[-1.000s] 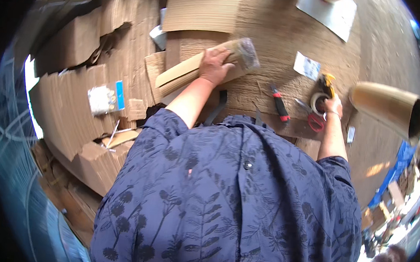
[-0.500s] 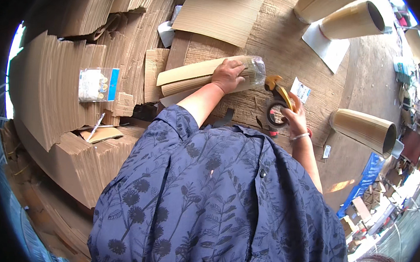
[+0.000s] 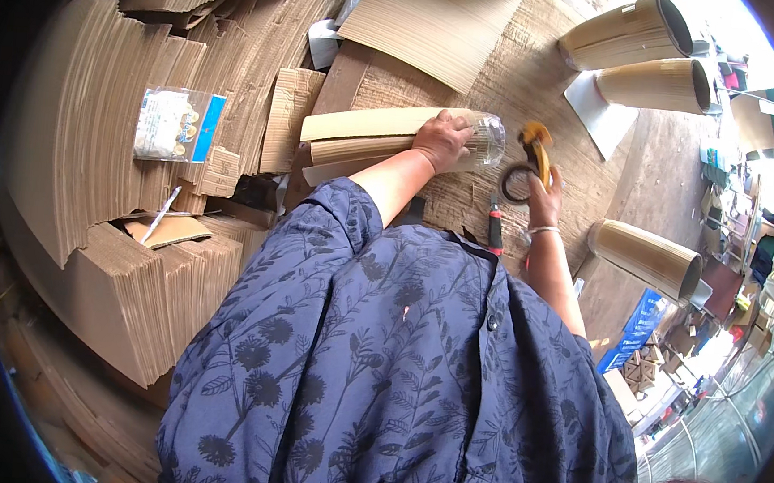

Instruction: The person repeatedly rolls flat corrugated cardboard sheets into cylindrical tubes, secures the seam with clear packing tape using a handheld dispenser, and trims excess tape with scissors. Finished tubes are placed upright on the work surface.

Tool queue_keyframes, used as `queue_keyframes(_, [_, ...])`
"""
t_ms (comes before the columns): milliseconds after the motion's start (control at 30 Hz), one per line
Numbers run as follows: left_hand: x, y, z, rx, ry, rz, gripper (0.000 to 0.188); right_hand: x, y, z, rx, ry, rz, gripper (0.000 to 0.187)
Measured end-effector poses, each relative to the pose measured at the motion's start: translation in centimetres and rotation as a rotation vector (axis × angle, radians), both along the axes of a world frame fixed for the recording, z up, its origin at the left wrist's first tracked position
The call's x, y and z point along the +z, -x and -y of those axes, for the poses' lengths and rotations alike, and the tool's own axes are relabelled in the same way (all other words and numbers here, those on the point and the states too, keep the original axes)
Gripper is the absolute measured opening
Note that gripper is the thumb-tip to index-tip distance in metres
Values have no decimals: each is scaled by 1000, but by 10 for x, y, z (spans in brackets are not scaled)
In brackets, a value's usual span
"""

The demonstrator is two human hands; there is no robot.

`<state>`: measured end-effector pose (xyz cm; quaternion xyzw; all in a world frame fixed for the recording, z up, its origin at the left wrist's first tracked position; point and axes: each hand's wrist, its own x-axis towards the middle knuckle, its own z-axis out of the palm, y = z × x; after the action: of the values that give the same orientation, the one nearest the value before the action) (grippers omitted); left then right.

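Observation:
A rolled sheet of corrugated cardboard (image 3: 359, 125) lies across the table, its right end wrapped in clear plastic (image 3: 486, 141). My left hand (image 3: 443, 141) is clasped over the top of the roll near that end, fingers curved round it. To the right, my right hand (image 3: 545, 201) grips a yellow tape dispenser (image 3: 541, 164) by its handle. A dark tape ring (image 3: 517, 183) hangs at the dispenser's side. The dispenser is apart from the roll. Between my right hand and my shirt lies a red-and-black hand tool (image 3: 495, 227), partly hidden.
Tall stacks of cardboard (image 3: 63, 129) stand at the left, a clear packet (image 3: 178, 125) against them. A flat corrugated sheet (image 3: 433, 29) lies at the far side. Two cardboard tubes (image 3: 630, 34) stand far right, and another tube (image 3: 646, 258) lies nearer.
My right hand has drawn the tape dispenser a little away from the roll's end. My left hand stays on the roll. The view has shifted slightly, and more of the red-and-black tool shows.

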<state>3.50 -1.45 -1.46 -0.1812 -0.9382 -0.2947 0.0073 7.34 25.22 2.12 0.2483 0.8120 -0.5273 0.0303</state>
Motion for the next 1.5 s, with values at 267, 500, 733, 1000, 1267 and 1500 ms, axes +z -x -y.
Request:
queue_keyframes(267, [14,-5,3,-1,6,61,46,-75,-126,-125,-381,320,199,20])
queue_keyframes(500, [10,-19,3,-9,102,93,56,-9,-101,-80,14,-919,413,51])
queue_keyframes(733, [41,-48,25,-53,-48,-101,60,2,50,32,725,-549,11,72])
queue_keyframes(1000, [17,-170,139,810,-4,-72,43,37,111,140,1213,-852,468,98])
queue_keyframes(1267, [1,-186,132,1297,-961,926,74,34,92,137,1413,-863,193,127])
queue_keyframes(1500, [-77,-199,142,1467,-176,933,77,19,52,94,1256,-835,-123,119])
